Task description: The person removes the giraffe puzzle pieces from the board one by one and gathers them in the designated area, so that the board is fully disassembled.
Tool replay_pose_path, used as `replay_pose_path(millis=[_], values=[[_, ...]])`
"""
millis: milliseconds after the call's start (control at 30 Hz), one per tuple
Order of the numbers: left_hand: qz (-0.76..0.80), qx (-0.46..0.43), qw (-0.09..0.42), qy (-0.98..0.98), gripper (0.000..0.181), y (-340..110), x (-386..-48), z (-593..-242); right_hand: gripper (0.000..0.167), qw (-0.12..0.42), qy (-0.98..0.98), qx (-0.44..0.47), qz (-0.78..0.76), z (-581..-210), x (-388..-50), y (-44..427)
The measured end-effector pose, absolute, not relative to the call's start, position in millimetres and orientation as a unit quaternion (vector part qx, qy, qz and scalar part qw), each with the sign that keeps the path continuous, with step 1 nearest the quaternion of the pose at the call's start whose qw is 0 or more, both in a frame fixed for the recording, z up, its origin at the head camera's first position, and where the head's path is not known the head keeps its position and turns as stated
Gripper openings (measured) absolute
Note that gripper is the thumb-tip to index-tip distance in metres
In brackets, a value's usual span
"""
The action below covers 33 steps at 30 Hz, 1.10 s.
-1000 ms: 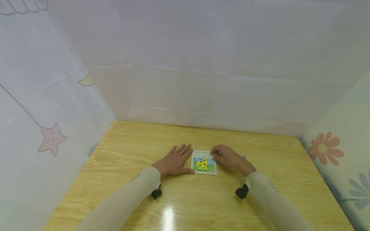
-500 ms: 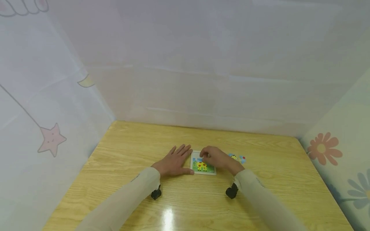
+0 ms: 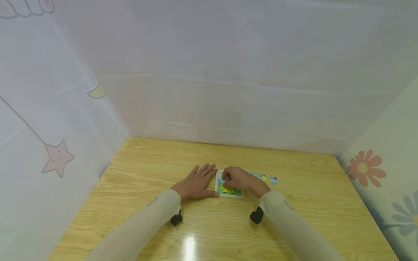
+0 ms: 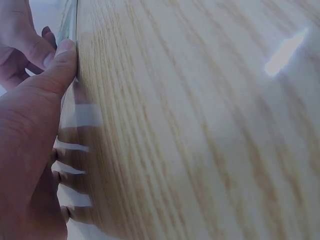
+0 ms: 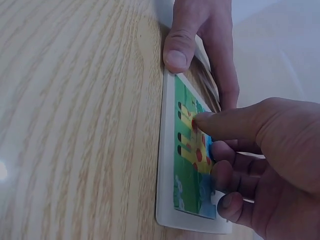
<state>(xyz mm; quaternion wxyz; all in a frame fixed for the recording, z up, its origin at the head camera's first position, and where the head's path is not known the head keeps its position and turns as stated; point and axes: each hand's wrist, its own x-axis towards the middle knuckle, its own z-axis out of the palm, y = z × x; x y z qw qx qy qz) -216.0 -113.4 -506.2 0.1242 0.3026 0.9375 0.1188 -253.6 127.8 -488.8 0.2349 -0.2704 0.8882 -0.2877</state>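
A small giraffe jigsaw puzzle (image 5: pixel 192 167) lies in a white puzzle tray (image 3: pixel 230 196) on the table. Its upper edge shows a jagged, white uncovered strip. My left hand (image 3: pixel 195 183) lies flat at the tray's left side, fingers spread. Its thumb (image 5: pixel 177 56) rests on the tray's corner in the right wrist view. My right hand (image 3: pixel 239 178) is over the puzzle's upper part, thumb tip (image 5: pixel 202 118) touching the giraffe's body. The other right fingers are bent near the puzzle's upper edge; whether they pinch a piece is hidden.
Several loose puzzle pieces (image 3: pixel 263 177) lie on the table right of the tray, partly behind my right hand. The wooden table (image 3: pixel 209 224) meets pale printed cloth walls (image 3: pixel 228 108) at its back and sides. A bright reflection shows near the front.
My right hand has moved left from the tray's right edge to over the puzzle, uncovering loose pieces at the right. The left hand has stayed put.
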Motion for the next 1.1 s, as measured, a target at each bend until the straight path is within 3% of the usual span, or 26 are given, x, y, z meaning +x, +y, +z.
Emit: replay_pose_path(millis=[167,1100], values=[[0.122,0.303,0.123,0.937,0.101,-114.0,-216.2,-508.5,0.028,0.242,0.894,-0.259,-0.274,-486.8,-250.4,122.7],[0.114,0.297,0.125,0.940,0.102,-113.0,-217.6,-509.2,0.028,0.226,0.884,-0.280,-0.299,-487.6,-248.6,125.5]])
